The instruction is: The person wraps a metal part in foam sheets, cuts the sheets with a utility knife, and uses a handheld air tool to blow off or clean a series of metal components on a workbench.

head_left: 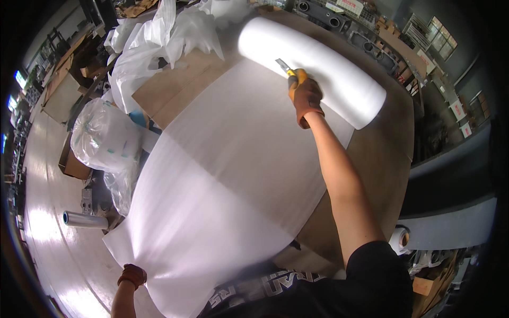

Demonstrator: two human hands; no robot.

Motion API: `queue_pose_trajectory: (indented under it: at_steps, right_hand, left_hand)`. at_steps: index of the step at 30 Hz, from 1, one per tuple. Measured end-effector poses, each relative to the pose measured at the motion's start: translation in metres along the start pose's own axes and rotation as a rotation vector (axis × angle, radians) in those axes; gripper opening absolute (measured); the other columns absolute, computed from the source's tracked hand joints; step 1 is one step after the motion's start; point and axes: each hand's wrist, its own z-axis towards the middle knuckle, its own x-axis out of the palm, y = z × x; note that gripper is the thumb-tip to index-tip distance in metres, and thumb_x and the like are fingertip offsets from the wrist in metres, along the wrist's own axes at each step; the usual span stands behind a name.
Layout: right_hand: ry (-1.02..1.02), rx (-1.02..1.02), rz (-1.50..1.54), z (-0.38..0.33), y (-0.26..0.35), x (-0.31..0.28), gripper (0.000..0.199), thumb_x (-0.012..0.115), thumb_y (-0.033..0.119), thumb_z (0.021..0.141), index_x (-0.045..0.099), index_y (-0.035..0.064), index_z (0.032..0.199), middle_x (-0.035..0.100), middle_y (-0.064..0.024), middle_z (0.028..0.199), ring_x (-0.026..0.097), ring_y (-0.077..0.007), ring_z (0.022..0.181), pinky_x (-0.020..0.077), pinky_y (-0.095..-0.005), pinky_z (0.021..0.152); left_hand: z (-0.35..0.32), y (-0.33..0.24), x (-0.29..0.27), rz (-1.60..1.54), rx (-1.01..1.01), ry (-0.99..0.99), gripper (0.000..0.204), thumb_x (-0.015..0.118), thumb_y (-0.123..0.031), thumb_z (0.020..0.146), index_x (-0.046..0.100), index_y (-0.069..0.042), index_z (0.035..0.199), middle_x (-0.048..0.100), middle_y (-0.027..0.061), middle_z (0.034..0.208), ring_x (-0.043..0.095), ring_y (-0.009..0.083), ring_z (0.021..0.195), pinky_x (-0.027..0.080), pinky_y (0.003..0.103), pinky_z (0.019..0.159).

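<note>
At upper centre, the person's gloved right hand point(306, 96) is closed around a yellow utility knife point(285, 67), over the edge of the white roll point(323, 71). At lower left, the gloved left hand point(132, 275) grips the bunched edge of the white sheet point(222, 153), which fills the middle. Pale block lettering point(283, 283) crosses the black shirt point(379, 275), bottom centre; white labels point(457, 110) with red print show at right.

White sheet point(222, 180) partly beyond the lower edge
</note>
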Motion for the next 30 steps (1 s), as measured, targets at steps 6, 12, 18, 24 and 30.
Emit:
queue_pose_trajectory:
  at_steps: [6,12,18,24,30]
  right_hand:
    - [0.363,0.046,-0.251,0.043,-0.007,0.043,0.029,0.046,0.037,0.094,0.055,0.0251,0.118,0.068,-0.0057,0.1,0.066,-0.0265,0.093,0.0499,-0.0425,0.079]
    - [0.398,-0.11,-0.127,0.122,0.024,0.122,0.026,0.057,0.03,0.089,0.061,0.0229,0.113,0.068,-0.0062,0.103,0.065,-0.0273,0.097,0.0499,-0.0388,0.081]
    - [0.521,-0.07,-0.206,0.148,0.02,0.135,0.031,0.059,0.023,0.084,0.062,0.0208,0.115,0.068,-0.0101,0.104,0.065,-0.0302,0.095,0.0512,-0.0388,0.082]
    - [0.637,-0.123,-0.25,0.078,-0.143,0.011,0.044,0.052,0.015,0.087,0.052,0.0232,0.13,0.065,-0.0153,0.092,0.063,-0.0314,0.077,0.0498,-0.0418,0.071]
    - [0.984,-0.148,-1.185,-0.034,-0.317,-0.206,0.042,0.056,0.02,0.086,0.055,0.0212,0.128,0.068,-0.0125,0.095,0.066,-0.0304,0.086,0.0492,-0.0408,0.076]
  left_hand:
    - [0.008,-0.023,-0.031,0.115,0.025,-0.192,0.035,0.043,-0.029,0.086,0.072,-0.009,0.092,0.07,0.0123,0.096,0.067,0.0298,0.089,0.045,0.045,0.08]
    - [-0.007,-0.037,-0.067,-0.008,0.182,-0.034,0.032,0.04,-0.025,0.089,0.065,-0.013,0.104,0.062,0.0106,0.11,0.054,0.0304,0.104,0.04,0.044,0.09]
    - [-0.022,-0.043,-0.094,-0.046,0.287,0.062,0.033,0.037,-0.022,0.092,0.058,-0.017,0.116,0.054,0.009,0.124,0.041,0.0309,0.12,0.034,0.043,0.1]
    - [-0.008,-0.05,-0.099,0.04,0.367,0.124,0.038,0.034,-0.019,0.095,0.051,-0.021,0.129,0.046,0.0073,0.139,0.029,0.0315,0.135,0.029,0.043,0.11]
    - [0.0,-0.044,-0.111,0.2,0.35,0.068,0.041,0.04,-0.011,0.086,0.049,-0.02,0.125,0.044,0.0067,0.133,0.032,0.0288,0.125,0.033,0.042,0.102]
